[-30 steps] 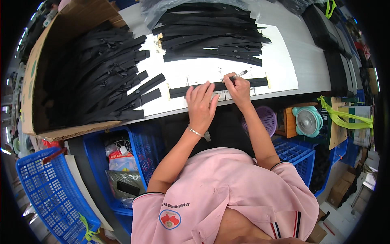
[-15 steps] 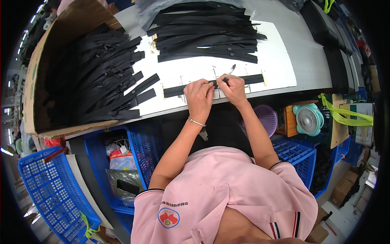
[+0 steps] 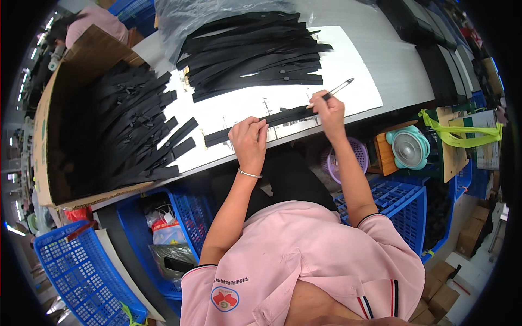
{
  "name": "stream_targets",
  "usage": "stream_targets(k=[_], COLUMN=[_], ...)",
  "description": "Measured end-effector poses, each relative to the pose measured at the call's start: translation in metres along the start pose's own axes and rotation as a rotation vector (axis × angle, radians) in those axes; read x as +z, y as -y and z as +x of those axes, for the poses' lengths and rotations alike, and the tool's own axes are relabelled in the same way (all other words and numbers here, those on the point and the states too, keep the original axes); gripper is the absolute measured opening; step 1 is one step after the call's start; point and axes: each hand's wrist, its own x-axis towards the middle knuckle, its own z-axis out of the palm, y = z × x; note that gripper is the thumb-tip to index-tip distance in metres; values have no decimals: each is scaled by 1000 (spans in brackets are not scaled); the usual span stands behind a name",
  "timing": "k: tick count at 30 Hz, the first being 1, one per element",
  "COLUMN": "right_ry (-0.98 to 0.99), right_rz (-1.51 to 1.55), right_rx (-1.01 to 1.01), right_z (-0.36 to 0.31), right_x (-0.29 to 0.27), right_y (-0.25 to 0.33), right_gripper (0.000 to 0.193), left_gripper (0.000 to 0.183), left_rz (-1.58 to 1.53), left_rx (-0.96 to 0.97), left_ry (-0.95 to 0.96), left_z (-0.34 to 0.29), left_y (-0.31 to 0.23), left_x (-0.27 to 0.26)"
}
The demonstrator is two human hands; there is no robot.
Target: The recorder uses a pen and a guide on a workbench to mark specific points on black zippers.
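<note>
On a white board [image 3: 356, 70] near the table's front edge lies a single black fabric strip [image 3: 288, 115], running slantwise up to the right. My left hand [image 3: 249, 142] is closed on the strip near its middle, thumb and fingers drawn together at its front edge. My right hand [image 3: 329, 113] grips a pen [image 3: 341, 86] at the strip's right part, the pen's free end pointing up and right. Small dark marks show on the board around the strip. Beyond it a pile of black strips [image 3: 255, 57] rests on the board.
At left stands a cardboard box [image 3: 46, 138] full of black strips [image 3: 119, 119]. Blue crates [image 3: 81, 271], a purple basket [image 3: 356, 157] and a turquoise fan [image 3: 409, 148] are below the table edge. Clear plastic sheeting [image 3: 174, 27] lies behind the pile; another person [image 3: 95, 27] is at far left.
My right hand has moved right along the strip with the pen, away from my left hand. My left hand stays on the strip. The whole view has shifted and turned slightly.
</note>
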Motion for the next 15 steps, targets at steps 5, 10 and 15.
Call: stream_targets(k=[5,10,15], right_ry=[56,65,82], right_rz=[-177,-222,-282], right_rx=[-16,-27,-91], right_z=[15,13,14], right_x=[-34,-32,-30], right_y=[-28,-29,-32], right_gripper=[19,17,15], left_gripper=[13,16,15], left_rz=[19,-142,-173], left_rx=[8,140,171], left_ry=[5,66,90], left_z=[2,17,26], left_y=[-10,-43,-56], left_x=[7,38,69])
